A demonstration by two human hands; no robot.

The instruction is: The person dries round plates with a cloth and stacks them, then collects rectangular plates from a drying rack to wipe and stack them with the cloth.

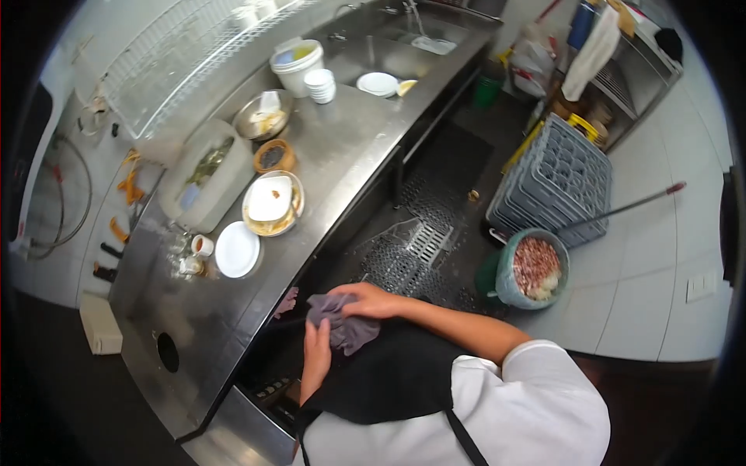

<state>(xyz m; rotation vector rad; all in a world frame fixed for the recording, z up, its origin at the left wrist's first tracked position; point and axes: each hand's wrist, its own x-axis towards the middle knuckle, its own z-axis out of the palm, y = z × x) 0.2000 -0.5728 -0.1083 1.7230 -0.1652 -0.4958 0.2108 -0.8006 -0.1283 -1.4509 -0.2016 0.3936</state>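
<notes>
A crumpled grey-purple cloth (pixel 353 326) is held in front of the black apron, beside the counter's front edge. My left hand (pixel 316 349) grips its left side, with the fingers pressed against it. From the right, my right hand (pixel 365 300) closes on the cloth's upper part, its fingertips partly hidden in the folds. On the steel counter (pixel 342 147) nearby lie a white plate (pixel 237 249) and a bowl with food remains (pixel 272 225) topped by a square white dish (pixel 270 199).
Farther along the counter are a plastic tub (pixel 203 175), a metal bowl (pixel 263 116), a white bucket (pixel 298 66) and sinks (pixel 373 54). Grey racks (pixel 556 175) and a waste bin full of scraps (pixel 535 268) stand on the floor to the right. A pink cloth (pixel 287 302) hangs below the counter edge.
</notes>
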